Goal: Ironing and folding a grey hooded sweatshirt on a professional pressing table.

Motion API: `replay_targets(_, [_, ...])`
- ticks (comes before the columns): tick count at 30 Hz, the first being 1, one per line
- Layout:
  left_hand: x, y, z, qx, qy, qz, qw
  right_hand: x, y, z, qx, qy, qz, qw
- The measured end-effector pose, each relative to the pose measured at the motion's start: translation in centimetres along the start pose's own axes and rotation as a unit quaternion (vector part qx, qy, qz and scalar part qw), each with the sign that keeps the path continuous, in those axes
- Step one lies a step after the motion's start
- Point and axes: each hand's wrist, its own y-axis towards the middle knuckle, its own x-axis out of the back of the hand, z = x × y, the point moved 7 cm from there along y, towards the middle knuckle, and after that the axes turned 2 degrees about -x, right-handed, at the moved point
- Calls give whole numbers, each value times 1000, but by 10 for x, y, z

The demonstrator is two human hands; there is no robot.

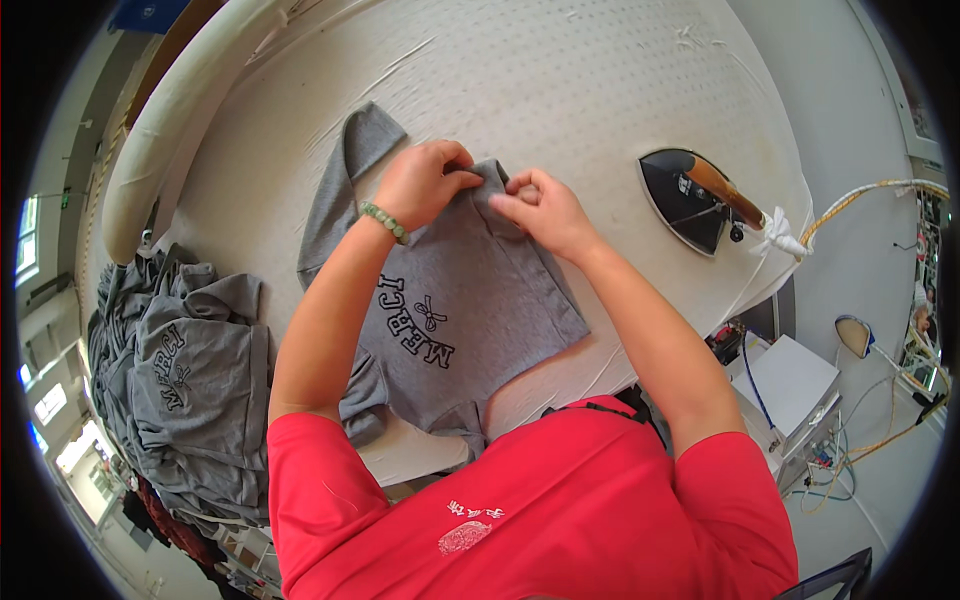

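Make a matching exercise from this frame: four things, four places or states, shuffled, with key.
1. Iron
2. Left hand
3. Right hand
4. Pile of grey garments

A. Bare-wristed, at the edge of the grey sweatshirt
B. Left of the sweatshirt, heaped up
C. On the pale table, right of both hands
D. Green bead bracelet at its wrist

Pairs: 1-C, 2-D, 3-A, 4-B

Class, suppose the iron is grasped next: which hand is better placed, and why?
Probably the right hand: the iron sits on its side of the table, nearer to it than to the left hand, though both hands hold the grey garment.
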Motion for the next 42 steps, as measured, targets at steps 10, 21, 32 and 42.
replay_targets(10, [25, -34, -5, -31, -105, -95, 989, 29, -203, -22, 133, -314, -31, 939])
replay_targets(21, [74, -79, -13, -67, -275, -154, 947, 2, -264, 53, 245, -317, 0, 916])
replay_targets(32, [-17, 7, -3, 4, 79, -145, 986, 73, -172, -67, 5, -306, 18, 952])
replay_targets(42, [-49, -31, -33, -79, 165, -292, 939, 57, -105, -46, -81, -248, 49, 964])
